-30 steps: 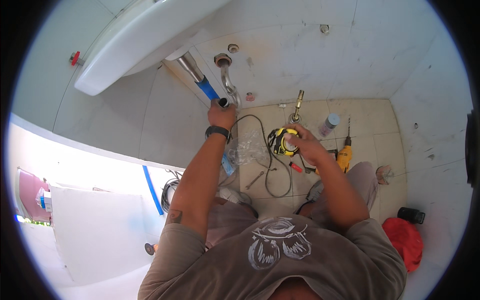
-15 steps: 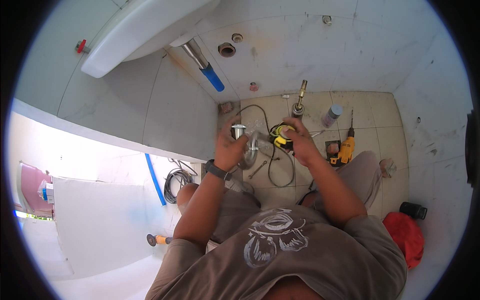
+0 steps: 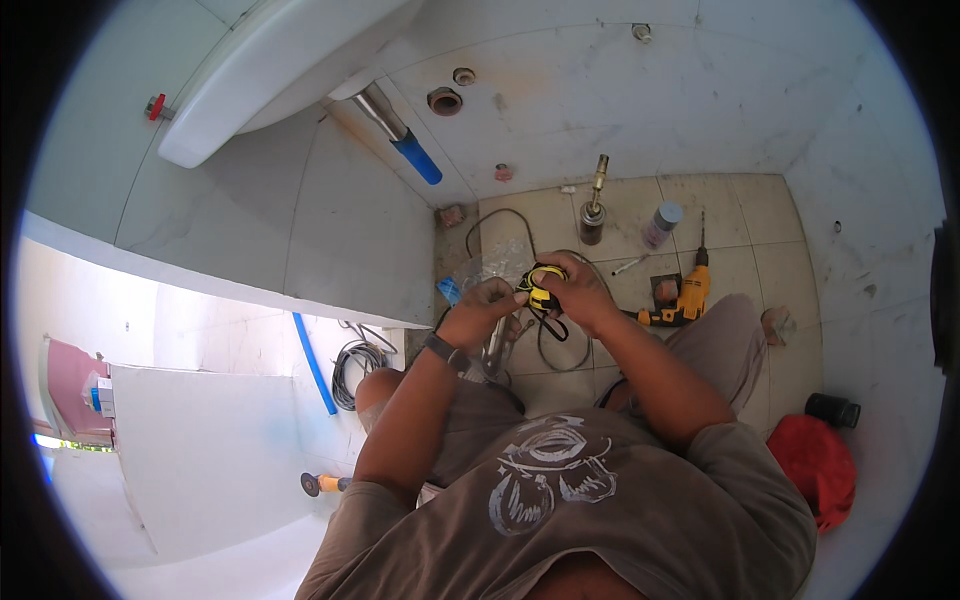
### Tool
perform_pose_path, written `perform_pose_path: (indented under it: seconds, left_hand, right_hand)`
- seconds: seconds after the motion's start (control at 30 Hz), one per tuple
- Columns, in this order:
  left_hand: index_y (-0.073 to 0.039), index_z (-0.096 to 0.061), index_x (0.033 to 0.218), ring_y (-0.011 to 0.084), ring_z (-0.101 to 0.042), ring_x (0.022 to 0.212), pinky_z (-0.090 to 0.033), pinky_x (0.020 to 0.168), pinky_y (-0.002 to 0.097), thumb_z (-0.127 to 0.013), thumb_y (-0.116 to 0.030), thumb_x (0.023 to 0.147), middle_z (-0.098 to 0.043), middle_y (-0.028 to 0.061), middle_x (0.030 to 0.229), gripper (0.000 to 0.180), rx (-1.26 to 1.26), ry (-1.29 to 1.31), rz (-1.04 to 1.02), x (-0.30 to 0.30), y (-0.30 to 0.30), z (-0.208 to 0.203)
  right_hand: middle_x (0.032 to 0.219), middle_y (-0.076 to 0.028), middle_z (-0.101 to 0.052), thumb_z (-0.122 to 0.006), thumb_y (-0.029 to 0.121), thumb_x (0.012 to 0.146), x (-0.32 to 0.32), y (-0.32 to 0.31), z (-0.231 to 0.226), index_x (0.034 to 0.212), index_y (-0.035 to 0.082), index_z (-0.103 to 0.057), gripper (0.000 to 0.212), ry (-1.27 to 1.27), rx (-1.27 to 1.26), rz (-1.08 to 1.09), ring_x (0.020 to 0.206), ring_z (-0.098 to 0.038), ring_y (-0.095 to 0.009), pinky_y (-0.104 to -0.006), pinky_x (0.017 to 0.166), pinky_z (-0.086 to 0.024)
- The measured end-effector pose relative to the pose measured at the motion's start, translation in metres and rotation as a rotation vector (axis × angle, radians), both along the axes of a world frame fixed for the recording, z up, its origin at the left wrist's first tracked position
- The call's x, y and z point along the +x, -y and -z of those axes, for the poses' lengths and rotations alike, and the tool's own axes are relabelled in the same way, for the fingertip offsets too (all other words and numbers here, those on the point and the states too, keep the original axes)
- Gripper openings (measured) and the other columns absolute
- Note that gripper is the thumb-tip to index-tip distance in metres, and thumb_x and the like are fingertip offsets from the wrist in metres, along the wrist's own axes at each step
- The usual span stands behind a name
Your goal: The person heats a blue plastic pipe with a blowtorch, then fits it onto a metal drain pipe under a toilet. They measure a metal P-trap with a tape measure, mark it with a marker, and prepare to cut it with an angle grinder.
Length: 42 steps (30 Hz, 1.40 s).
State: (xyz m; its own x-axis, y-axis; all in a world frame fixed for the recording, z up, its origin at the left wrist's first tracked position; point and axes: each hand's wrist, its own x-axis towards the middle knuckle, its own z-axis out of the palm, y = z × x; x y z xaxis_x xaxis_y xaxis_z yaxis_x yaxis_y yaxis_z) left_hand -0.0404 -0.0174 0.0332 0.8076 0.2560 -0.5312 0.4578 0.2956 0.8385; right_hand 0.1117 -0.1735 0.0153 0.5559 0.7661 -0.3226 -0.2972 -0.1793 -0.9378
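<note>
A yellow and black tape measure (image 3: 541,289) is in my right hand (image 3: 583,297), its fingers wrapped round the case. From the other side my left hand (image 3: 480,314), with a dark watch on the wrist, pinches at the tape measure's front edge. Whether any blade is drawn out is too small to tell. Below my left hand a shiny curved chrome pipe (image 3: 493,347) shows in part between my legs; my hand and wrist hide some of it. Crumpled clear plastic (image 3: 505,260) lies just beyond the hands, with a blue packet (image 3: 449,290) to its left.
On the tiles stand a blowtorch (image 3: 594,210) and a spray can (image 3: 662,226), near a yellow drill (image 3: 692,294). A white basin (image 3: 270,90) overhangs at upper left, with a blue-ended pipe (image 3: 415,158) beside it. A red bag (image 3: 812,470) lies at right, an angle grinder (image 3: 322,484) at left.
My left hand has let go of the chrome pipe, which now sits lower, and has come to the tape measure. My right hand has brought the tape measure slightly left.
</note>
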Motion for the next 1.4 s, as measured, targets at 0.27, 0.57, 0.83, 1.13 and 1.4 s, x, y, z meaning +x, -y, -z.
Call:
perform_pose_path:
  seconds: [0.27, 0.57, 0.83, 1.13, 1.4]
  left_hand:
    - [-0.002, -0.064, 0.115, 0.0122, -0.062, 0.063, -0.052, 0.057, 0.0276, -0.068, -0.037, 0.101, -0.066, 0.0045, 0.087, 0.038, 0.04, 0.008, -0.096, 0.002, 0.006, -0.001]
    - [-0.003, -0.063, 0.109, 0.0117, -0.062, 0.064, -0.052, 0.056, 0.0274, -0.069, -0.033, 0.1, -0.064, 0.0044, 0.088, 0.031, -0.074, -0.033, -0.124, 0.003, 0.004, 0.007]
    - [-0.002, -0.059, 0.123, 0.0138, -0.063, 0.066, -0.053, 0.058, 0.0278, -0.071, -0.033, 0.098, -0.067, 0.0061, 0.095, 0.041, 0.103, 0.129, -0.213, 0.004, 0.028, 0.009]
    - [-0.001, -0.059, 0.116, 0.0155, -0.066, 0.07, -0.053, 0.059, 0.0289, -0.074, -0.023, 0.096, -0.067, 0.0083, 0.092, 0.034, -0.05, 0.117, -0.261, 0.0, 0.017, 0.02]
    - [-0.004, -0.057, 0.095, 0.0164, -0.065, 0.061, -0.052, 0.053, 0.0306, -0.079, -0.019, 0.091, -0.066, 0.0079, 0.079, 0.027, 0.117, 0.006, -0.08, -0.005, 0.009, 0.022]
  right_hand:
    - [0.122, -0.022, -0.062, -0.077, 0.011, 0.075, -0.001, 0.006, -0.008, 0.137, 0.001, -0.051, 0.068, 0.794, 0.041, -0.117, 0.111, -0.062, -0.039, -0.0441, 0.099, -0.05]
    - [0.115, -0.022, -0.064, -0.075, 0.01, 0.075, -0.018, 0.009, 0.004, 0.131, 0.005, -0.054, 0.06, 1.019, 0.106, -0.236, 0.105, -0.06, -0.04, -0.048, 0.092, -0.048]
    - [0.114, -0.013, -0.068, -0.063, 0.025, 0.094, 0.004, -0.009, 0.016, 0.139, 0.009, -0.056, 0.049, -0.247, 0.016, 0.15, 0.081, -0.067, -0.021, -0.0351, 0.064, -0.053]
    - [0.124, -0.017, -0.062, -0.074, 0.048, 0.087, -0.007, 0.008, 0.002, 0.14, 0.007, -0.056, 0.07, 0.561, -0.05, -0.369, 0.097, -0.068, -0.03, -0.0402, 0.079, -0.056]
    - [0.133, -0.023, -0.058, -0.073, 0.048, 0.085, -0.008, 0.014, 0.013, 0.132, 0.003, -0.06, 0.067, 0.738, -0.343, -0.555, 0.122, -0.061, -0.038, -0.0452, 0.102, -0.049]
